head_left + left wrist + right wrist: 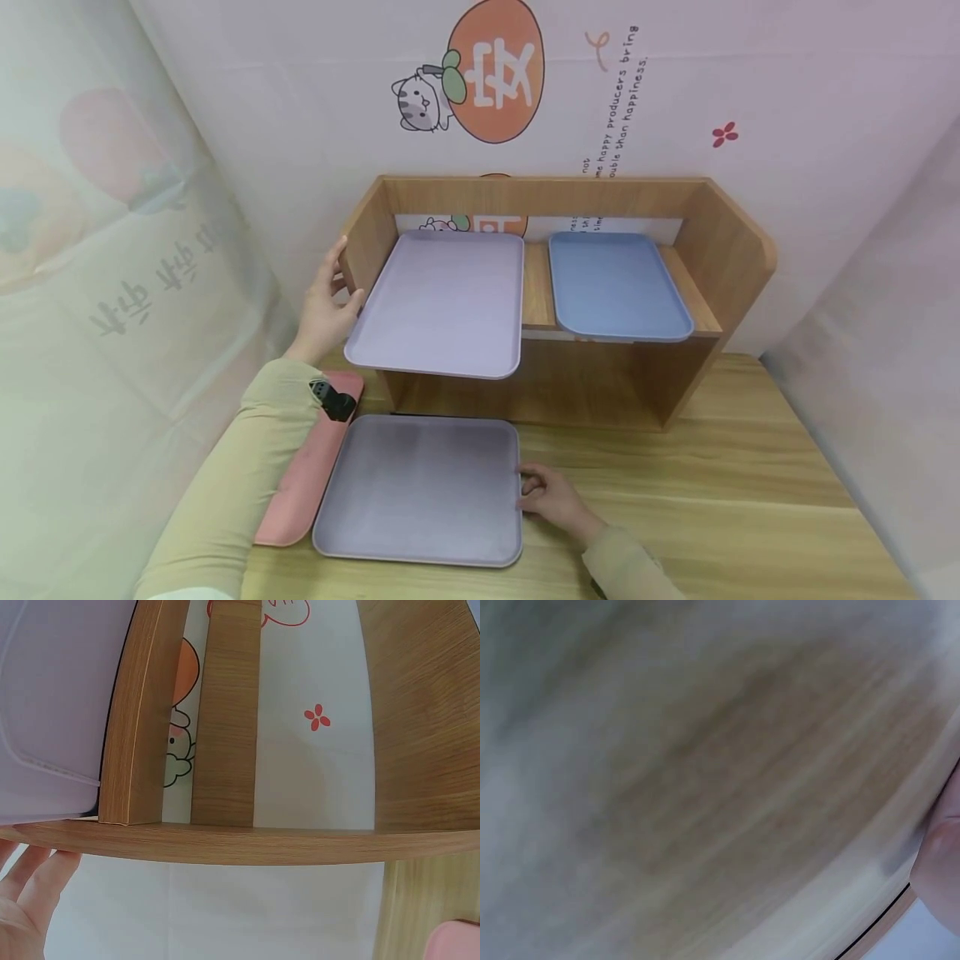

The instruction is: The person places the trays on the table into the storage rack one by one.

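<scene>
A wooden two-level shelf stands on the table. My left hand touches its left side panel, the thumb near the front edge and the fingers along the outer face. Fingers of this hand also show against the panel in the left wrist view. Beside the thumb, a lilac tray lies on the upper level, its front jutting out. Down on the table, my right hand grips the right edge of a greyish-purple tray. The right wrist view is mostly blurred, showing one fingertip at an edge.
A smaller blue tray lies on the shelf's upper level at the right. Left of the greyish-purple tray, a pink tray is partly covered by my left forearm. Printed cloth hangs behind and beside the table.
</scene>
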Action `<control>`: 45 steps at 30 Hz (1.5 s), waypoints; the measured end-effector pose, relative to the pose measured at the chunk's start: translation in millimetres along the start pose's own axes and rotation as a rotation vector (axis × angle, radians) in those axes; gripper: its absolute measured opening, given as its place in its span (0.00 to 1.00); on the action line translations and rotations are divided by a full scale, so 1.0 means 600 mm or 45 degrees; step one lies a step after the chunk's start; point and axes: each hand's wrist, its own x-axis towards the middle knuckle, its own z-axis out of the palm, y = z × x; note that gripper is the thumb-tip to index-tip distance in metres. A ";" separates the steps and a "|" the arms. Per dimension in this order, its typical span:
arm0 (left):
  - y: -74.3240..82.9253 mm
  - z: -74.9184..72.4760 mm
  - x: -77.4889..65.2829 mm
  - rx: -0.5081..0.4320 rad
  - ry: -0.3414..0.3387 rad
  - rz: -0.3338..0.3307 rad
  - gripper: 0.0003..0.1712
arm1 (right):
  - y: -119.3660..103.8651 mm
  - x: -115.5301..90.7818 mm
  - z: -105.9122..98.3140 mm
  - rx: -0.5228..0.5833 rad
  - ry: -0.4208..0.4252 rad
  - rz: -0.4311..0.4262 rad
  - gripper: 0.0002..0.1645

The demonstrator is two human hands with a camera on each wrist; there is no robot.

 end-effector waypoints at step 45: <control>-0.009 0.001 0.005 -0.002 0.005 0.035 0.47 | 0.012 -0.009 -0.053 0.301 -0.160 0.081 0.45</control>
